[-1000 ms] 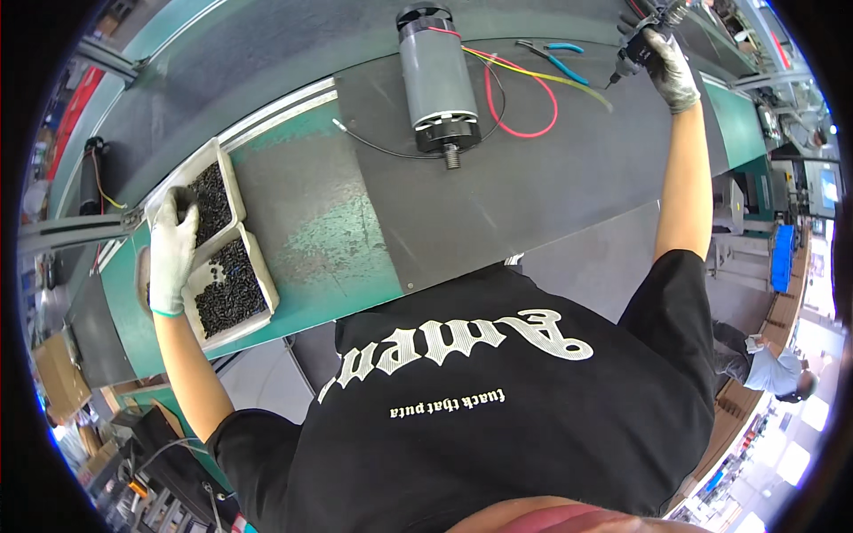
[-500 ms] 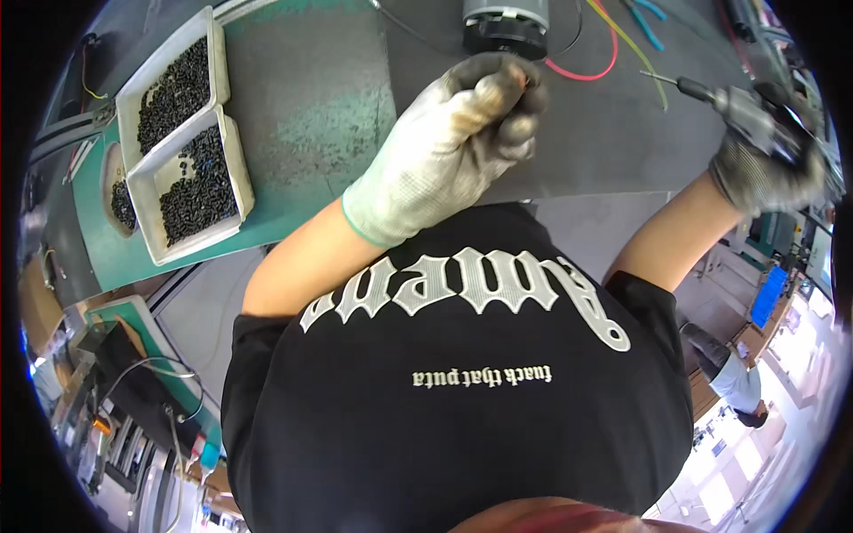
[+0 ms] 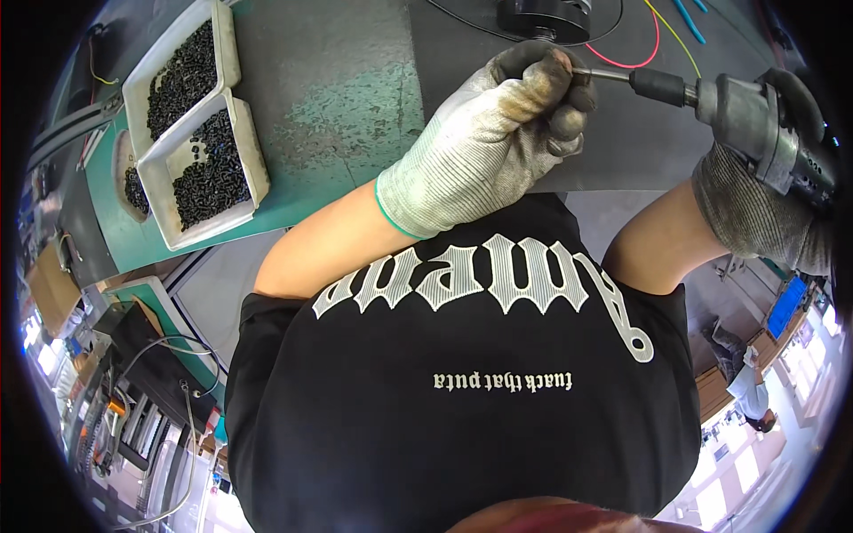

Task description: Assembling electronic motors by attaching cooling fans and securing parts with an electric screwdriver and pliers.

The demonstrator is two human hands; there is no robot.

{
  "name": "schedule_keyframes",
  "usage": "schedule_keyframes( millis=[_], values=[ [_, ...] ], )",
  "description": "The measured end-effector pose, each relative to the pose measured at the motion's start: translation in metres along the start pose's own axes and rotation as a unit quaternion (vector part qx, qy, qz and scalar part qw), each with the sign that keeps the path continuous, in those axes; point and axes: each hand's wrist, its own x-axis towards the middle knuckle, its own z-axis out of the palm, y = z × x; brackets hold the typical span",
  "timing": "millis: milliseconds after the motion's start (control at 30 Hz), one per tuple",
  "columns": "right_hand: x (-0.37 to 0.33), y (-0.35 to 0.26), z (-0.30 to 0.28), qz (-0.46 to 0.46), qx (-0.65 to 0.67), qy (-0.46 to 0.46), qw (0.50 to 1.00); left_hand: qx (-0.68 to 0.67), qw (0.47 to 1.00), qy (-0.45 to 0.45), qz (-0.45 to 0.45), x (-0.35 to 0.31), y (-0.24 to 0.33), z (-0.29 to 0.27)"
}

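We see the left hand in a whitish-grey knitted glove (image 3: 493,133) near the middle of the bench, with its fingers bent and brought together; what they may pinch is hidden, so we cannot tell it. The right hand in a dark grey ribbed glove (image 3: 755,200), at the right, is grasping a grey and black power screwdriver (image 3: 755,124). This tool lies almost level, and its thin metal bit (image 3: 609,75) points to the left and reaches the left fingertips, where we cannot see its end.

Just beyond the left hand, on the far side, we find the black round end of a motor (image 3: 544,18), cut by the upper edge of our view. A thin red wire (image 3: 633,65) curves to its right, and farther right we notice blue plier handles (image 3: 689,19). At the left, two whitish rectangular plastic trays (image 3: 258,169) stand side by side, holding many small black pieces (image 3: 213,182).
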Motion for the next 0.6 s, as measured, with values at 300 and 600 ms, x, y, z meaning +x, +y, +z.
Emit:
schedule_keyframes(
  millis=[300,600],
  values=[
    [-0.004,0.003,-0.007,0.003,-0.060,0.014,0.998,0.040,0.983,-0.102,-0.146,0.005,0.012,-0.012],
    [0.004,0.023,-0.029,0.006,-0.115,0.013,0.993,0.079,0.986,0.143,-0.020,0.034,-0.004,-0.025]
  ],
)
